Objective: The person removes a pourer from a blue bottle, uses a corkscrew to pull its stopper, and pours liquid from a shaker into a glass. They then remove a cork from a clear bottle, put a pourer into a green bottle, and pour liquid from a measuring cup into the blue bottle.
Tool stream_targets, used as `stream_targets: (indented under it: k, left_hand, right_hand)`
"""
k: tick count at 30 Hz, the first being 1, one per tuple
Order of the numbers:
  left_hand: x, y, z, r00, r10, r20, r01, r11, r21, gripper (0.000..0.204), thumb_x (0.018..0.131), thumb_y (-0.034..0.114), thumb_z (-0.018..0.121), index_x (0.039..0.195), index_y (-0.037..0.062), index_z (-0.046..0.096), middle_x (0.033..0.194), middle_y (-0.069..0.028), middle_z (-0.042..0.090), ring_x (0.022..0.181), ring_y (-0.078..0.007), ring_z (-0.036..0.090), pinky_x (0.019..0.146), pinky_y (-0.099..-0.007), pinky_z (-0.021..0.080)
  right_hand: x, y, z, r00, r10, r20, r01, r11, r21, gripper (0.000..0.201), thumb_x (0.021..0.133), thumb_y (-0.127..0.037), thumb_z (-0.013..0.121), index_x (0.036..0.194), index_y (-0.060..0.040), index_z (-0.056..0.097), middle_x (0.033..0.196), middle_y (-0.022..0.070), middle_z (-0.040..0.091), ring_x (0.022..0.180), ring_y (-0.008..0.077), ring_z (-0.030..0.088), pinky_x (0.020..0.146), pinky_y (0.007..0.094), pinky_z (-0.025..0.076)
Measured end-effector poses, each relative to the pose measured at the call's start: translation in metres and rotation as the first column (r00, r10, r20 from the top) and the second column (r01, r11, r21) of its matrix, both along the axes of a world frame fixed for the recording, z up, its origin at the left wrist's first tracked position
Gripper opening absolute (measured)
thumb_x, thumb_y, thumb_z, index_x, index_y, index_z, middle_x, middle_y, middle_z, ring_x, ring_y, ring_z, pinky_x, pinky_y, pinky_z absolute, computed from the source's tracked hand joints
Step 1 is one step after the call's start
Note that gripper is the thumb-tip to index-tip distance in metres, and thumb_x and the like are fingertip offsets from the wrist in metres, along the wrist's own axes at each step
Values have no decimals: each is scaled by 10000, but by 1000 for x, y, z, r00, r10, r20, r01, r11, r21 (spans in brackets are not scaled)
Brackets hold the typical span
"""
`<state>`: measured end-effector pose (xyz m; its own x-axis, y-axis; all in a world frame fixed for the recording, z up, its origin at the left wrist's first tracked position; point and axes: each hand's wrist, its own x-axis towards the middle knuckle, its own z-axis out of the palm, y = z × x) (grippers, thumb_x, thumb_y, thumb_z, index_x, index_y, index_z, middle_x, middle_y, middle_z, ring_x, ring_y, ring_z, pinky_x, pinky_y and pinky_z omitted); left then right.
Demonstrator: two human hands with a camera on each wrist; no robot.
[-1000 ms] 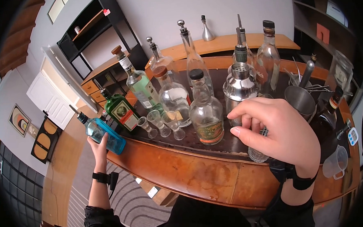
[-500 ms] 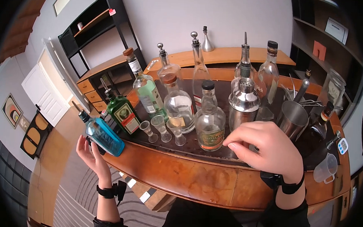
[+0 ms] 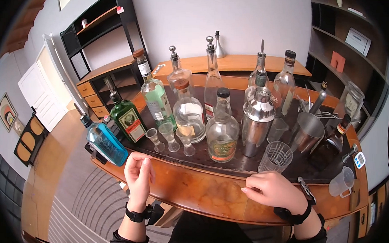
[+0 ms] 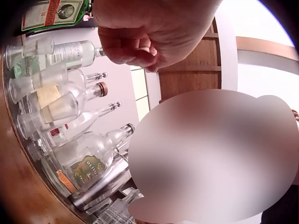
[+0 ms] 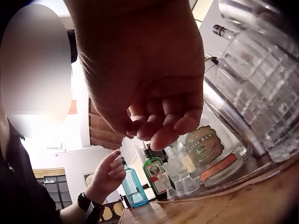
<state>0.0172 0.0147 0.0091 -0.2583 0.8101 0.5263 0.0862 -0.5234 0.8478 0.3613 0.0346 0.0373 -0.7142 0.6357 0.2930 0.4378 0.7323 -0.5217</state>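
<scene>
My left hand [image 3: 138, 176] hovers over the front edge of the bar top, fingers loosely curled and holding nothing. To its left stands a blue bottle [image 3: 107, 142] with a pour spout. My right hand [image 3: 275, 190], also loosely curled around nothing, is just in front of a cut-glass tumbler [image 3: 276, 157]. Behind the tumbler rises a steel cocktail shaker [image 3: 257, 124]. A round clear bottle [image 3: 221, 138] with a black cap and dark label is between the hands, farther back. Beside it are three small stemmed glasses [image 3: 186, 142]. A green bottle [image 3: 127, 118] stands behind the blue one.
Several clear bottles, one a corked bottle [image 3: 188, 114], line the back of the bar. At right are a steel mixing tin [image 3: 307, 132], a dark bottle [image 3: 329, 144], a plastic measuring jug [image 3: 341, 182] and a small timer [image 3: 359, 160]. Shelves [image 3: 338, 54] stand behind.
My left hand has let go of the blue bottle, which now stands at the bar's left end, and moved right. My right hand has come down and back toward the front edge, uncovering the tumbler.
</scene>
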Motion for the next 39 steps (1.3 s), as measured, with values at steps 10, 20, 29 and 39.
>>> stream_targets:
  k: [10, 20, 29, 39]
  left_hand:
    - [-3, 13, -13, 983, -108, 151, 117, 992, -50, 302, 1021, 173, 493, 740, 126, 395, 560, 66, 345, 443, -28, 253, 415, -209, 196]
    - [20, 72, 37, 961, -109, 256, 68, 984, 164, 262, 1017, 214, 490, 787, 115, 414, 600, 59, 310, 497, -46, 279, 462, -222, 242]
    - [5, 104, -5, 903, -211, 375, 169, 975, 141, 387, 1019, 299, 487, 702, 131, 342, 566, 49, 274, 466, -59, 250, 447, -229, 222]
    - [-3, 102, -17, 784, -323, 530, 277, 946, 167, 386, 1043, 327, 398, 713, 141, 328, 561, 53, 249, 460, -59, 200, 437, -237, 201]
  right_hand:
    - [23, 0, -6, 982, -123, -146, 106, 987, -118, 243, 883, -142, 636, 718, -13, 512, 624, 108, 500, 551, 276, 507, 524, 371, 392]
    - [34, 0, -10, 954, -185, -236, 166, 981, -98, 223, 874, -131, 637, 723, -22, 514, 619, 109, 491, 545, 272, 502, 520, 378, 396]
    - [33, -1, -10, 959, -187, -215, 165, 979, -116, 281, 890, -159, 630, 698, -29, 471, 605, 104, 459, 542, 282, 491, 514, 390, 387]
    - [33, 0, -9, 963, -200, -182, 195, 980, -46, 296, 855, -189, 679, 661, -60, 496, 587, 71, 470, 501, 262, 503, 477, 365, 393]
